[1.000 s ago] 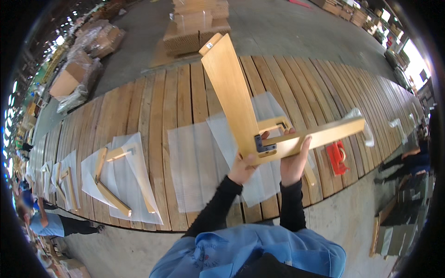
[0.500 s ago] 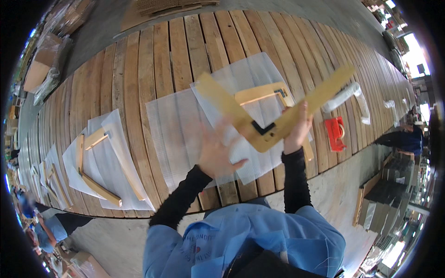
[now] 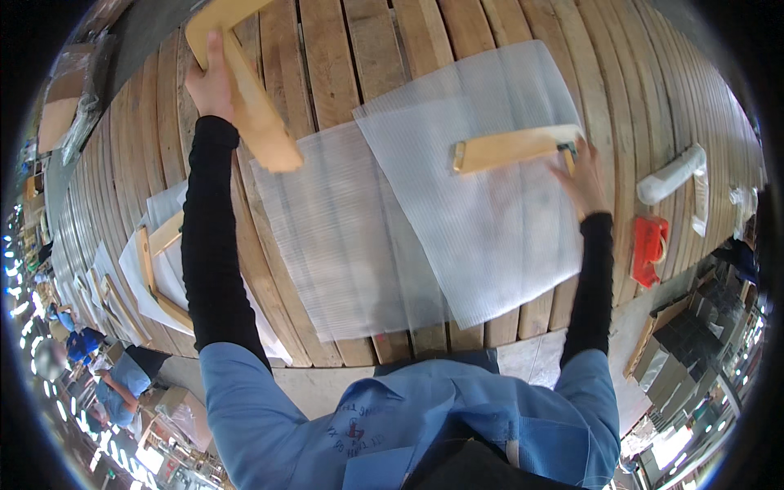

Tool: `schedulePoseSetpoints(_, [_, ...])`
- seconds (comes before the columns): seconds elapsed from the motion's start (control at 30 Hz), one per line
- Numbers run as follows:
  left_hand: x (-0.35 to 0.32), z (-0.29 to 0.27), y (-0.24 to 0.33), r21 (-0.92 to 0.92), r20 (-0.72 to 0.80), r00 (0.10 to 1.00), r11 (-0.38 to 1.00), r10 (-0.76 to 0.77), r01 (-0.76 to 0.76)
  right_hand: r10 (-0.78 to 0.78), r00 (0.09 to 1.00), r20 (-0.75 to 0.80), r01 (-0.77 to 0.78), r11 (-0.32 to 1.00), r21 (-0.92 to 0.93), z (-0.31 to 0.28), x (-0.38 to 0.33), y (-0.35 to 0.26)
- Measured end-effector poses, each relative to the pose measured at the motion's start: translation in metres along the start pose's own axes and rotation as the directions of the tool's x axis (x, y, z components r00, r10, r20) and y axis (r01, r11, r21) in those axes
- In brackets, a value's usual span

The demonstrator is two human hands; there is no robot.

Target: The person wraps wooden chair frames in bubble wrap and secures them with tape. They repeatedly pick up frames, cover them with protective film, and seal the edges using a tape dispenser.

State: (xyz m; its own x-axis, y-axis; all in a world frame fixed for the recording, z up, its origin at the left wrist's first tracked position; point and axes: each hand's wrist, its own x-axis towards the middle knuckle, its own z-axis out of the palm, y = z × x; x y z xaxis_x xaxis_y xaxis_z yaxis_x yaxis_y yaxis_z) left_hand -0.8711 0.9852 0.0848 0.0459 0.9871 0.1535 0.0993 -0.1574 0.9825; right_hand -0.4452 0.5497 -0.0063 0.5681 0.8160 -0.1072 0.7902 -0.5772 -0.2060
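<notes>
My left hand (image 3: pixel 211 82) grips an L-shaped wooden piece (image 3: pixel 260 110) near its corner, out at the far left above the table. The piece's upper arm runs out of the picture at the top. On the right, my right hand (image 3: pixel 584 181) has its fingers round the corner of a second L-shaped wooden piece (image 3: pixel 510 149), which has a dark fitting at its inner corner. One arm of that piece points left across a translucent foam sheet (image 3: pixel 482 237); the other is mostly behind my hand. Another foam sheet (image 3: pixel 335 245) lies partly under the first.
A red tape dispenser (image 3: pixel 645 251) and a wrapped white angled piece (image 3: pixel 674 178) lie on the slatted wooden table (image 3: pixel 351 77) to the right. More wooden pieces (image 3: pixel 147 261) rest on foam at the left. Cardboard boxes (image 3: pixel 678 343) stand beside the table; people (image 3: pixel 122 384) are at the lower left.
The L-shaped piece has passed from my right hand to my left and moved far left. My right hand has come to the second piece's corner. The view has shifted too.
</notes>
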Motion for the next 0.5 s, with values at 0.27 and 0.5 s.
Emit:
schedulePoseSetpoints(0.27, [0.081,-0.042,-0.161,0.281,0.01,0.937,0.9,-0.35,0.333,0.083,0.991,-0.103,-0.093,0.991,-0.096,0.04,-0.03,0.098])
schedulePoseSetpoints(0.5, [0.122,-0.084,-0.233,0.944,0.099,0.978,0.328,-0.186,-0.033,0.195,0.963,-0.189,-0.225,0.961,-0.159,0.05,-0.031,0.069])
